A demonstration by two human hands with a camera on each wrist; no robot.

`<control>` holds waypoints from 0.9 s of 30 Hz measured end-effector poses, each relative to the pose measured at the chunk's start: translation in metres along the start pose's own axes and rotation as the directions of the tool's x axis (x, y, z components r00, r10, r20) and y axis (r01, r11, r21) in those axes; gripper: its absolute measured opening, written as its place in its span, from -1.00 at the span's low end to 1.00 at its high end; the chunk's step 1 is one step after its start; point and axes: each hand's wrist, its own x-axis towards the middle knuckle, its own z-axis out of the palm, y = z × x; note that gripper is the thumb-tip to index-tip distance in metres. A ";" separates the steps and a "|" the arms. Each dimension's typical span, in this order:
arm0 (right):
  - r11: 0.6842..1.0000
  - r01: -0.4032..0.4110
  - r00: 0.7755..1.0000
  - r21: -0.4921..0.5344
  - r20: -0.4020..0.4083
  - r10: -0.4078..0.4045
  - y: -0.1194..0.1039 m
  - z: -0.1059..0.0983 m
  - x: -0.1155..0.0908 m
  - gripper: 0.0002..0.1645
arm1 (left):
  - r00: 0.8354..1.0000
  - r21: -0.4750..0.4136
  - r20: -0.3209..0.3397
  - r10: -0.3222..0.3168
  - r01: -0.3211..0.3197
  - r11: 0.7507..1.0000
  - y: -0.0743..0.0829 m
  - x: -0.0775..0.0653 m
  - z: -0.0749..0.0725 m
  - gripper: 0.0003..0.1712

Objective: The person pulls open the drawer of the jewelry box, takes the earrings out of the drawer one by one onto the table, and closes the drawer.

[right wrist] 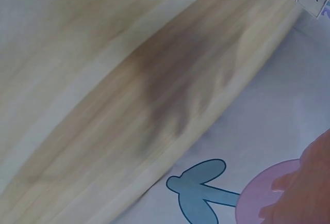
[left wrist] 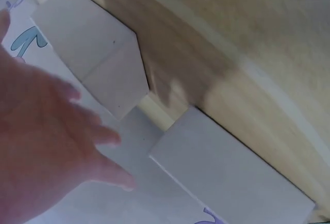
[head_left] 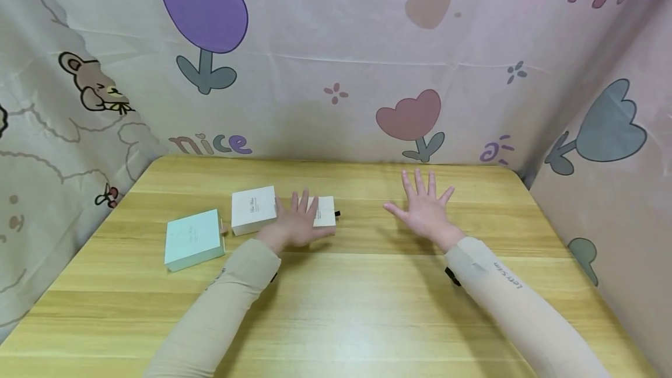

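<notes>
My left hand (head_left: pixel 296 223) is spread with straight fingers, above the table beside a white box (head_left: pixel 253 209) with dark lettering. It partly covers a second, smaller white box (head_left: pixel 326 209), which has a black tab on its right side. In the left wrist view the left hand (left wrist: pixel 46 136) appears apart from both white boxes and holds nothing. My right hand (head_left: pixel 424 210) is also spread, fingers pointing away, over bare wood with nothing in it. Only part of the right hand (right wrist: pixel 304 188) shows in the right wrist view.
A mint-green box (head_left: pixel 193 239) with a small tab lies left of the white boxes. The wooden table (head_left: pixel 346 308) ends at a printed curtain (head_left: pixel 315 45) at the back, with more curtain on both sides.
</notes>
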 end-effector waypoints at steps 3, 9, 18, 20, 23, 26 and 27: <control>1.000 -0.001 1.000 -0.004 0.004 0.001 0.001 0.001 0.000 0.14 | 0.999 0.010 0.039 0.008 -0.009 1.000 0.000 0.000 0.001 0.04; 1.000 -0.007 1.000 0.000 -0.010 0.007 0.004 0.002 -0.002 0.09 | 0.999 0.010 0.015 0.045 -0.045 0.999 0.003 0.006 -0.001 -0.14; 1.000 -0.011 1.000 -0.007 -0.014 0.011 0.009 0.004 -0.002 0.10 | 0.999 0.002 -0.008 0.037 -0.037 0.999 0.019 0.013 0.000 -0.19; 1.000 -0.012 1.000 -0.002 -0.015 0.012 0.010 0.004 -0.002 0.10 | 1.000 0.000 -0.010 0.027 -0.027 1.000 0.024 0.016 0.001 -0.20; 1.000 -0.008 1.000 -0.013 -0.013 0.008 0.011 0.005 -0.004 0.09 | 1.000 0.008 -0.017 0.011 -0.011 1.000 0.029 0.020 0.003 -0.20; 0.999 -0.004 1.000 -0.032 -0.009 0.004 0.011 0.007 -0.005 0.08 | 0.999 0.015 -0.033 0.000 0.000 1.000 0.034 0.023 0.005 -0.21; 0.999 -0.004 1.000 -0.042 -0.009 0.004 0.011 0.007 -0.005 0.08 | 0.999 0.019 -0.040 0.000 0.001 1.000 0.035 0.024 0.006 -0.20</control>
